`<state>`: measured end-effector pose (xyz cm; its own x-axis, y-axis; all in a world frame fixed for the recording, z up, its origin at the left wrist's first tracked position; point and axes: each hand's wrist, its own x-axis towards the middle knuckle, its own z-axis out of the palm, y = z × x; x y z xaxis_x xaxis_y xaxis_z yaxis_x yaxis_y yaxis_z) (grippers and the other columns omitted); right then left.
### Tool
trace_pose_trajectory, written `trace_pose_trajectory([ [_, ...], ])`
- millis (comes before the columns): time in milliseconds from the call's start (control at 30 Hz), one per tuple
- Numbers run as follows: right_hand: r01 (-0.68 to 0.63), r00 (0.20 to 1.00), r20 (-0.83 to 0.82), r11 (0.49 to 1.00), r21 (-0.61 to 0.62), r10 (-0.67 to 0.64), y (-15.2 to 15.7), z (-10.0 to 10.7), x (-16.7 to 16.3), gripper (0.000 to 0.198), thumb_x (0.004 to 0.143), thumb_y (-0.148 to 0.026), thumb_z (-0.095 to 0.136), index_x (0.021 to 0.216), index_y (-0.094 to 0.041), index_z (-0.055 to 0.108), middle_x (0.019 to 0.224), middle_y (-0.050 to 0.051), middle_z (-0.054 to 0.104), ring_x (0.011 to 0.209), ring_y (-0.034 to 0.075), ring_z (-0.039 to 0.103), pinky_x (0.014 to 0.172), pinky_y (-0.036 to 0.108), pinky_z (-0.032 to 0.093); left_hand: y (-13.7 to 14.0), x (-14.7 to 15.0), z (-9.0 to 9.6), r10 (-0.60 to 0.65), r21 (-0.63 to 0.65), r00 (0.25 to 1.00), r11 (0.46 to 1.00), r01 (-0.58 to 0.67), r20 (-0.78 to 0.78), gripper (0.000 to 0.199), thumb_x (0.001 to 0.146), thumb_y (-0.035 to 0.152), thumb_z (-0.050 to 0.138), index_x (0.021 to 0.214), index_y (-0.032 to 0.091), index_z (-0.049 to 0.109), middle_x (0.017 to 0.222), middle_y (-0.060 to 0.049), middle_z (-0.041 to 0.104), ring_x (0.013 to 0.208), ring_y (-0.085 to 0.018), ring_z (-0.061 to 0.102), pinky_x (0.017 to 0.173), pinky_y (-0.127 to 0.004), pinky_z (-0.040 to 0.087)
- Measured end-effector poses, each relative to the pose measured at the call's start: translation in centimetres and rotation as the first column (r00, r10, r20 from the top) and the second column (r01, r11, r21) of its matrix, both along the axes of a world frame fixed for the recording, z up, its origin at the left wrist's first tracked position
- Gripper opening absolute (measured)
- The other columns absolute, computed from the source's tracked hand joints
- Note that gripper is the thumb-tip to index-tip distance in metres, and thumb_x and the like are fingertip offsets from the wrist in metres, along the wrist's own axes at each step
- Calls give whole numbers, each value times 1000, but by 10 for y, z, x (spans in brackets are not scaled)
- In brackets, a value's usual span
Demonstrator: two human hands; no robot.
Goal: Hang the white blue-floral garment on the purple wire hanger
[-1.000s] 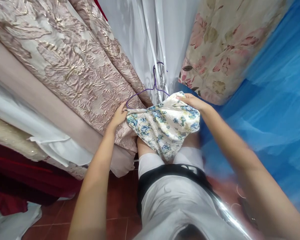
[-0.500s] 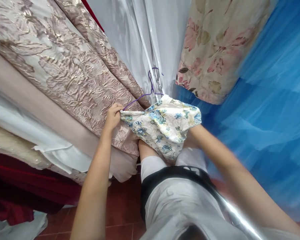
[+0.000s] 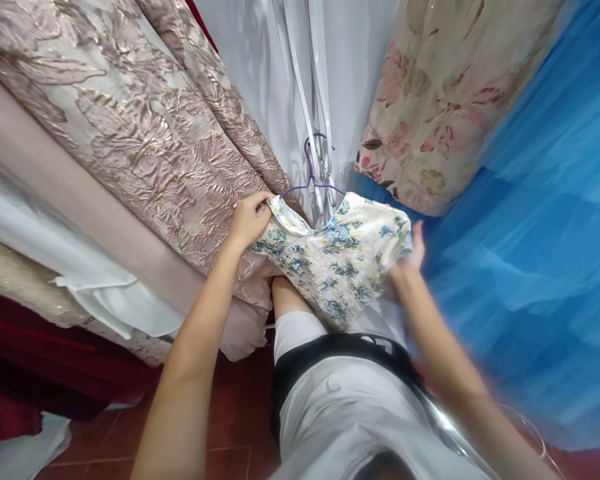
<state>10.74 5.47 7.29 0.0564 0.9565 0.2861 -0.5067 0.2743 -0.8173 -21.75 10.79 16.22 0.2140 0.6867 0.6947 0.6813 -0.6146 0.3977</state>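
A short-sleeved floral blouse [image 3: 333, 267], white with blue and yellow flowers, hangs in front of my legs on a purple hanger [image 3: 311, 175]. Its V-shaped neckline faces up, and the hanger's arms run inside the shoulders. My left hand [image 3: 253, 217] is closed on the shoulder at the left, pinching the cloth by the neckline. At the opposite sleeve's hem is my right hand [image 3: 413, 257], with its thumb stretched upward. The sleeve covers part of that hand, and its other fingers are hidden or blurred.
Pink-gold brocade cloth [image 3: 135, 140] hangs close on the left, above white and dark red fabrics. White straps [image 3: 300, 87] dangle behind the hanger. A cream floral garment [image 3: 430, 113] and blue tulle [image 3: 540, 267] hang on the right. The floor [image 3: 230, 427] has red tiles.
My right hand, hidden inside the sleeve before, now shows outside at its hem. My left hand has moved right and slightly up with the shoulder, and the neckline has spread into a clear V.
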Motion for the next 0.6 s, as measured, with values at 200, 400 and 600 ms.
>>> trace_pose_trajectory([
  [200, 230, 972, 18, 962, 148, -235, -31, 45, -29, 75, 95, -73, 32, 154, -29, 48, 143, 11, 63, 134, 31, 60, 100, 44, 55, -11, 12, 10, 20, 171, 999, 985, -11, -51, 37, 92, 7, 46, 119, 20, 67, 119, -6, 70, 117, -25, 63, 108, -37, 46],
  [400, 10, 984, 175, 988, 157, -38, -85, 41, -86, 80, 94, -76, 40, 160, -31, 38, 155, 6, 53, 149, 26, 44, 118, 44, 43, 28, 14, -21, 67, 163, 996, 984, -77, 66, 24, 97, 16, 46, 115, 20, 62, 114, -10, 67, 111, -26, 62, 101, -36, 48],
  [600, 144, 980, 115, 979, 147, -161, -46, 43, -72, 76, 97, -69, 42, 160, -26, 38, 158, 7, 50, 154, 25, 38, 126, 46, 32, 52, 21, -40, 122, 154, 986, 978, -139, 114, 26, 98, 19, 43, 114, 21, 64, 111, -9, 67, 109, -26, 62, 101, -38, 47],
])
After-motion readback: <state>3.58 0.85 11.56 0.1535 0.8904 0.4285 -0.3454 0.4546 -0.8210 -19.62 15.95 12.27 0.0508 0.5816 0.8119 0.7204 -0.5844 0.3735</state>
